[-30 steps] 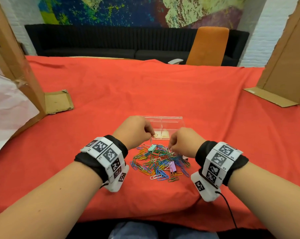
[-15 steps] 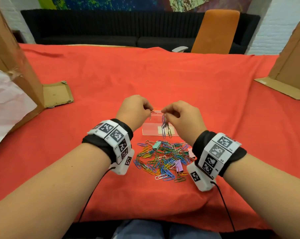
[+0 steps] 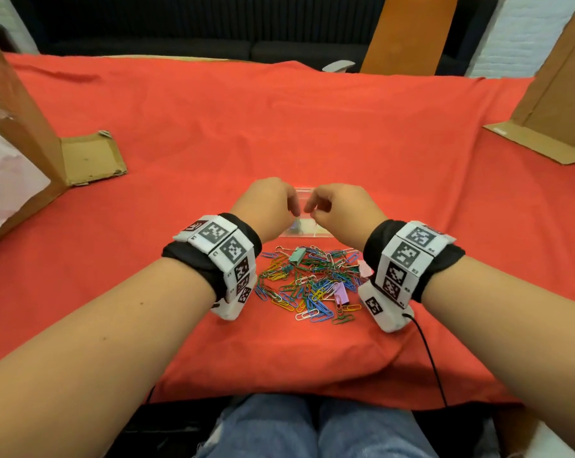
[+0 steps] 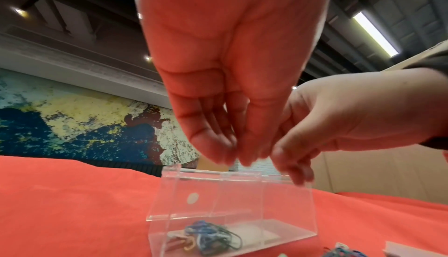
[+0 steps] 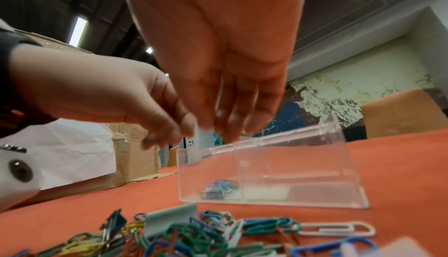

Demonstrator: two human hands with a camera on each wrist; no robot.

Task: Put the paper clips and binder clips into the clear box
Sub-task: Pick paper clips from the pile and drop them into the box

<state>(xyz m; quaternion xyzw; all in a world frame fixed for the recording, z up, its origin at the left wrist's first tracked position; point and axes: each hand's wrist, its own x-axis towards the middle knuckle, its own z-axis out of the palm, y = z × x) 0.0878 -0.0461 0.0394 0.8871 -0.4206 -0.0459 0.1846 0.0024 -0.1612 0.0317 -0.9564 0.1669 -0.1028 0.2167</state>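
Head view: left hand and right hand, fingers loose, empty, above box; clips at 6 o'clock.

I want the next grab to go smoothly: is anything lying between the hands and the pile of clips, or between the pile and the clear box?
Nothing visible does. Both hands, left hand and right hand, hover over the clear box; the clip pile lies just in front on bare red cloth, and the box top is open.

Both hands, left hand and right hand, are crowding the box opening; clip pile is blocking the near side; cloth beyond is lying open.
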